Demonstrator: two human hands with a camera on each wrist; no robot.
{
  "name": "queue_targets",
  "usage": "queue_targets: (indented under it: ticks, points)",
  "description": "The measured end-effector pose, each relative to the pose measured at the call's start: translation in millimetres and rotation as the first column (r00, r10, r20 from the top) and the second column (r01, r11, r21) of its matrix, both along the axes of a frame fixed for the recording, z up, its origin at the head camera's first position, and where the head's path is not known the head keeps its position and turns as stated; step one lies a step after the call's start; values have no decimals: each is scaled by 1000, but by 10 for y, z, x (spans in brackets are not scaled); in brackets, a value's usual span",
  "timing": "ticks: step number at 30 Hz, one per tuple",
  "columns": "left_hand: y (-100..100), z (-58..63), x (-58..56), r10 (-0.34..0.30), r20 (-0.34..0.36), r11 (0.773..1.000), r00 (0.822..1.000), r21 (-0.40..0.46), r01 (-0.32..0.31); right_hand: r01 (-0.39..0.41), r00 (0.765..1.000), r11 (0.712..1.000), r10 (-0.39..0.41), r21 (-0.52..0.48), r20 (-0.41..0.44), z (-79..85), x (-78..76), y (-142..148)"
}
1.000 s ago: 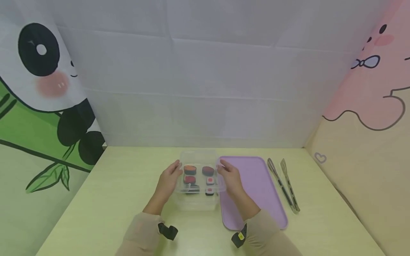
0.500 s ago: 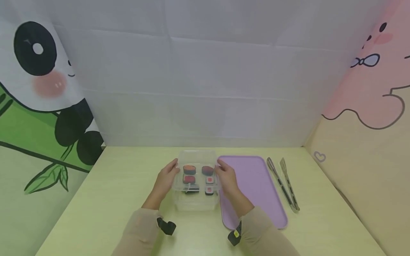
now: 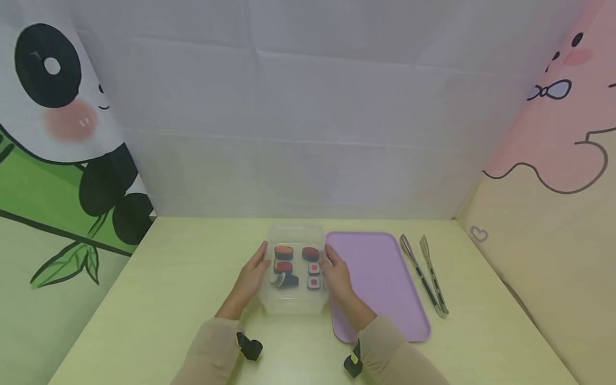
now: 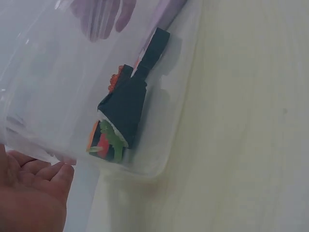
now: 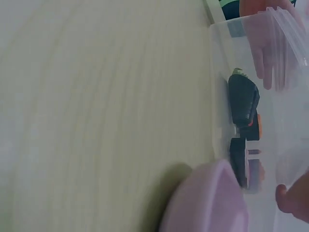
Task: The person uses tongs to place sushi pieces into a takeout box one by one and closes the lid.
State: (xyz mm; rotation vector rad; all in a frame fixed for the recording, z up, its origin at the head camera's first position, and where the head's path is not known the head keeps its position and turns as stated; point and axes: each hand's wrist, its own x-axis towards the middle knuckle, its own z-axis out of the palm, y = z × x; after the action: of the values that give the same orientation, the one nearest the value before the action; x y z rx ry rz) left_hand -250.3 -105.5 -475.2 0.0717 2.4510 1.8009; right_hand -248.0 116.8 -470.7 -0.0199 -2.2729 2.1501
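Note:
A clear plastic box (image 3: 294, 306) holds several sushi pieces on the table, including an orange-topped roll (image 3: 284, 253), a white square roll (image 3: 314, 282) and a dark hand roll (image 4: 126, 106). Its clear lid (image 5: 285, 41) lies over the box and blends with it in the head view. My left hand (image 3: 252, 270) grips the lid's left edge, fingers bent at the rim in the left wrist view. My right hand (image 3: 337, 272) holds the right edge, thumb forward. The far fingers show blurred through the plastic in both wrist views.
A purple tray (image 3: 380, 283) lies flat right beside the box, its rim close under the right forearm. Further right, metal tongs (image 3: 425, 275) rest spread on the yellowish table (image 3: 159, 299). A pale cloth wall (image 3: 308, 133) stands behind.
Both hands have drawn slightly left with the lid. Its front edge, which crossed the hand roll before, has come down, and the hand roll now shows whole through the plastic.

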Motion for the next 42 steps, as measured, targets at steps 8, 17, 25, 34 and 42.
queue_targets:
  ticks: [8, 17, 25, 34, 42]
  points:
    - [35, -11, 54, 10, -12, 999, 1000, -38, -10, -11, 1000, 984, 9, 180, 12, -5, 105, -55]
    - [179, 41, 277, -23, -85, 978, 996, -210, 5, -77, 993, 902, 108, 425, -49, 70, 282, -65]
    - [188, -44, 303, -16, -132, 974, 991, -227, -15, -91, 988, 869, 140, 486, -66, -4, 283, -64]
    - [113, -34, 232, -72, -80, 978, 994, -202, 54, -139, 986, 880, 165, 453, -17, 56, 215, -29]
    - [54, 108, -15, -181, -16, 945, 983, -280, 169, -178, 980, 858, 198, 483, 8, 116, -38, -18]
